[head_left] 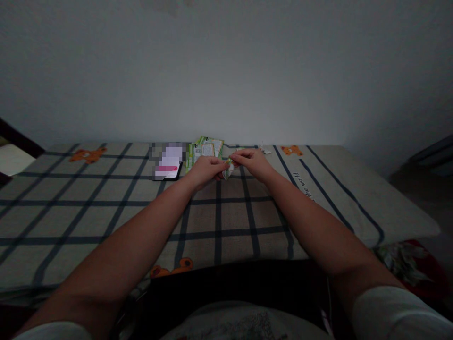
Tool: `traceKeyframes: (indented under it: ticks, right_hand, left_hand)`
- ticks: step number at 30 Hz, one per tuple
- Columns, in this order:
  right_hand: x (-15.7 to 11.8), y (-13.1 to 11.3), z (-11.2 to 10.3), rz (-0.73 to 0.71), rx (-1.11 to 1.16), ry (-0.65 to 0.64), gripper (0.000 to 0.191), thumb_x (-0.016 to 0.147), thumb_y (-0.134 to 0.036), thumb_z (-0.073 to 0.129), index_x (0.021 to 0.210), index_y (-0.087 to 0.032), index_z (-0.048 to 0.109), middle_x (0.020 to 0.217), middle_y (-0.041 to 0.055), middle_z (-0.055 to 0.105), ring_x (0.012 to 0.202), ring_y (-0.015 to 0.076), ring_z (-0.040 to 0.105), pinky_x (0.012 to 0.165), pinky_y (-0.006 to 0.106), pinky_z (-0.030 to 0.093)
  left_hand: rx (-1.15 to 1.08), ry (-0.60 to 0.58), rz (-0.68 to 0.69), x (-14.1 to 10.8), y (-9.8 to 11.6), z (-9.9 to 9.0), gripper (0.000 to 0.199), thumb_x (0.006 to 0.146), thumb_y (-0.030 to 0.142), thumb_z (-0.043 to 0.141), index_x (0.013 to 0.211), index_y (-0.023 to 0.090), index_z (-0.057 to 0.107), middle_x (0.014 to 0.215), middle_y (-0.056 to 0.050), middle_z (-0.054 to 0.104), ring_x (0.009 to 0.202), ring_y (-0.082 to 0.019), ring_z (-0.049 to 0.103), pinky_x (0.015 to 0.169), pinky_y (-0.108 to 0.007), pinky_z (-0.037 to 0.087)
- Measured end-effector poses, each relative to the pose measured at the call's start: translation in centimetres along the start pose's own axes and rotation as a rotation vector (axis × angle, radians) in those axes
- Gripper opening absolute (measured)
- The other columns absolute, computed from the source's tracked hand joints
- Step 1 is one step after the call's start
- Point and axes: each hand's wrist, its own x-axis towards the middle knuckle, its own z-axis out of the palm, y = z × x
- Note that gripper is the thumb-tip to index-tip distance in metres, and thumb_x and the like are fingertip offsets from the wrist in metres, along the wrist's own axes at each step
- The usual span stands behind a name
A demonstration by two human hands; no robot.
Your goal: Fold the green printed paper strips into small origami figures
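Observation:
Over the table, both hands meet at a small green-and-white piece [228,171] that looks like a wrapper or folded packet; its exact kind is too small to tell. My left hand [205,169] grips it from the left, thumb and fingers pressed together. At its upper end, my right hand [253,162] pinches with thumb and forefinger. Just behind my left hand lie several green-and-white printed packets [205,149], overlapping one another. A phone [170,165] with a lit, partly blurred screen rests to their left.
A checked tablecloth [141,222] with bear prints covers the table, which stands against a grey wall [226,71]. A crumpled white scrap [264,149] lies beyond my right hand. Below the table's right edge is a red container [433,267] with crumpled wrappers in it.

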Motion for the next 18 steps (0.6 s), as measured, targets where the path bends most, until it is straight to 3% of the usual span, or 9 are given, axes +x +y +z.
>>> traceKeyframes:
  ticks: [10, 13, 18]
  right_hand:
    - [-0.1, 0.0, 0.2, 0.026, 0.126, 0.037, 0.027, 0.071, -0.043, 0.078, 0.072, -0.017, 0.073, 0.068, 0.0016, 0.068, 0.066, 0.0128, 0.059, 0.069, 0.029, 0.048]
    - [0.2, 0.6, 0.4, 0.080, 0.224, 0.028, 0.031, 0.067, -0.047, 0.080, 0.075, -0.018, 0.073, 0.070, 0.0011, 0.069, 0.065, 0.0130, 0.061, 0.070, 0.030, 0.050]
    - [0.4, 0.9, 0.6, 0.104, 0.245, -0.044, 0.040, 0.075, -0.057, 0.072, 0.068, -0.018, 0.067, 0.068, 0.0019, 0.066, 0.064, 0.0132, 0.060, 0.068, 0.030, 0.050]
  left_hand:
    - [-0.060, -0.025, -0.022, 0.2, -0.3, -0.1, 0.017, 0.070, 0.027, 0.074, 0.062, 0.014, 0.066, 0.054, 0.001, 0.060, 0.047, -0.008, 0.050, 0.045, -0.021, 0.039]
    - [-0.051, 0.004, -0.020, 0.1, -0.1, 0.1, 0.015, 0.072, 0.025, 0.073, 0.063, 0.014, 0.067, 0.054, 0.001, 0.060, 0.046, -0.008, 0.050, 0.045, -0.021, 0.039]
    - [-0.013, 0.043, -0.026, -0.1, 0.2, 0.2, 0.018, 0.076, 0.024, 0.071, 0.061, 0.015, 0.066, 0.052, 0.001, 0.059, 0.044, -0.007, 0.048, 0.046, -0.020, 0.040]
